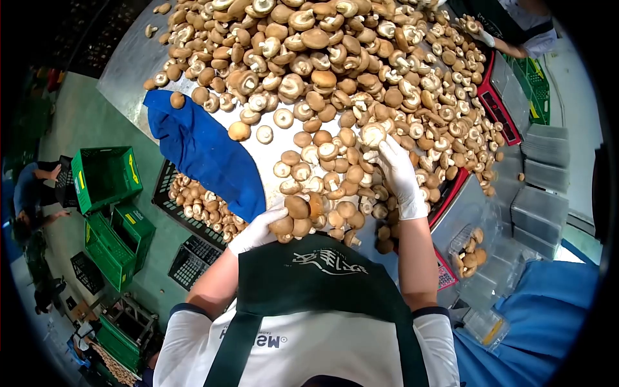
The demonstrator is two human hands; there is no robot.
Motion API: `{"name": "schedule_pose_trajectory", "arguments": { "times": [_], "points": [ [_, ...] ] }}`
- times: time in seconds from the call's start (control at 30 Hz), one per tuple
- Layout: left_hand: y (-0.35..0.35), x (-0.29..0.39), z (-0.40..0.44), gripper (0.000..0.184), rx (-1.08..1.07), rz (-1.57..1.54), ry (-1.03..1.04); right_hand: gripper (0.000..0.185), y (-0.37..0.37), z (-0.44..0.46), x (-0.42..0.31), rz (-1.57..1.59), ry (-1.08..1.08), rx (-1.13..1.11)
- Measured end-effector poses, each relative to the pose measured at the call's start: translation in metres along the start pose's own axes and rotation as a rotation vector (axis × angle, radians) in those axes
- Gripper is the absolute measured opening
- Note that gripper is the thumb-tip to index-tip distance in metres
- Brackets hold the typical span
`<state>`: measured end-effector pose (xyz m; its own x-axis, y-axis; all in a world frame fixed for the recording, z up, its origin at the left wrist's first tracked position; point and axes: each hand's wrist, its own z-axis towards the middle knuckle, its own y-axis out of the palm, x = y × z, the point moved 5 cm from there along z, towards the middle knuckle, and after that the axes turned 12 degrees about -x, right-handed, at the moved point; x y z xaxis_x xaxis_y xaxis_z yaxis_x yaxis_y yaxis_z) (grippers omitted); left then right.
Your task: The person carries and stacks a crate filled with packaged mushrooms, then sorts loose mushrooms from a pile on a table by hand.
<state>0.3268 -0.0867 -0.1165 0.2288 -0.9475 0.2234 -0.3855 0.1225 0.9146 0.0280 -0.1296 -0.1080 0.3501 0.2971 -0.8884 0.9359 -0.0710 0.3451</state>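
A large heap of brown-capped shiitake mushrooms (pixel 316 39) covers the metal table (pixel 129 64) in front of me. My right hand (pixel 398 174), in a white glove, pinches a shiitake mushroom (pixel 373 135) at the near side of the heap, its pale underside showing. Close to my apron, my left hand (pixel 258 231), also gloved, is curled around a few shiitake mushrooms (pixel 298 208); part of its fingers is hidden by the caps. Loose mushrooms (pixel 327 151) lie between both hands.
A blue cloth (pixel 200 151) drapes over the table's left edge, above a black crate (pixel 169 184) of mushrooms. Red-edged scales (pixel 496 103) and stacked clear trays (pixel 541 213) stand right. A co-worker's gloved hand (pixel 480 32) is at upper right. Green crates (pixel 106 177) sit on the floor.
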Motion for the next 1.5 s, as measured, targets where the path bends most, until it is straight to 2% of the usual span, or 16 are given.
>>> {"name": "schedule_pose_trajectory", "arguments": {
  "times": [0.17, 0.27, 0.33, 0.4, 0.5, 0.53, 0.57, 0.63, 0.73, 0.8, 0.87, 1.0, 1.07, 1.17, 1.33, 1.5],
  "points": [
    [0.004, 0.002, 0.001, 0.061, 0.034, 0.076, 0.021, 0.036, 0.01, 0.001, 0.0, 0.11, -0.05, 0.011],
    [0.01, 0.004, 0.002, 0.06, -0.048, 0.065, 0.014, 0.037, 0.047, 0.011, -0.014, -0.296, -0.04, -0.007],
    [0.009, 0.001, 0.005, 0.059, -0.1, 0.012, -0.021, 0.04, 0.11, 0.007, -0.028, -1.136, -0.528, -0.279],
    [0.014, 0.002, 0.005, 0.058, -0.086, 0.045, -0.013, 0.042, 0.167, 0.006, -0.038, -0.457, -0.011, -0.559],
    [0.017, 0.004, 0.002, 0.058, -0.086, 0.073, -0.006, 0.039, 0.171, 0.044, -0.027, -0.648, 0.129, -0.375],
    [0.015, 0.004, 0.0, 0.06, -0.08, 0.103, 0.005, 0.039, 0.158, 0.063, -0.025, -0.708, -0.245, -0.189],
    [0.012, 0.003, 0.0, 0.061, -0.074, 0.132, 0.018, 0.039, 0.143, 0.084, -0.035, -1.153, -0.453, -0.007],
    [0.01, 0.003, -0.001, 0.063, -0.055, 0.154, 0.047, 0.034, 0.125, 0.108, -0.059, -1.378, -0.588, 0.283],
    [0.013, 0.009, -0.003, 0.06, -0.142, 0.118, 0.07, 0.022, 0.069, 0.13, -0.043, -1.078, -0.601, 0.187],
    [-0.002, 0.008, -0.002, 0.059, -0.129, 0.112, 0.08, 0.022, 0.043, 0.123, -0.039, -0.532, -0.34, 0.192],
    [-0.004, 0.004, -0.002, 0.058, -0.102, 0.064, 0.077, 0.023, 0.034, 0.106, -0.038, -0.427, -0.264, 0.168],
    [-0.007, 0.001, 0.006, 0.063, -0.011, 0.085, 0.034, 0.038, 0.049, 0.09, -0.03, -0.742, -0.191, 0.22],
    [-0.008, 0.0, 0.007, 0.061, -0.027, 0.101, 0.036, 0.05, 0.064, 0.102, -0.03, -1.042, -0.375, 0.202],
    [-0.003, 0.002, 0.003, 0.058, -0.058, 0.099, 0.04, 0.053, 0.075, 0.118, -0.026, -1.154, -0.33, 0.262],
    [0.005, 0.008, -0.006, 0.061, -0.074, 0.048, 0.072, 0.042, 0.044, 0.119, -0.014, -0.14, -0.08, 0.085],
    [-0.01, 0.001, 0.002, 0.057, 0.067, 0.01, 0.094, 0.046, 0.034, 0.081, 0.0, 0.269, -0.07, -0.069]
  ]
}}
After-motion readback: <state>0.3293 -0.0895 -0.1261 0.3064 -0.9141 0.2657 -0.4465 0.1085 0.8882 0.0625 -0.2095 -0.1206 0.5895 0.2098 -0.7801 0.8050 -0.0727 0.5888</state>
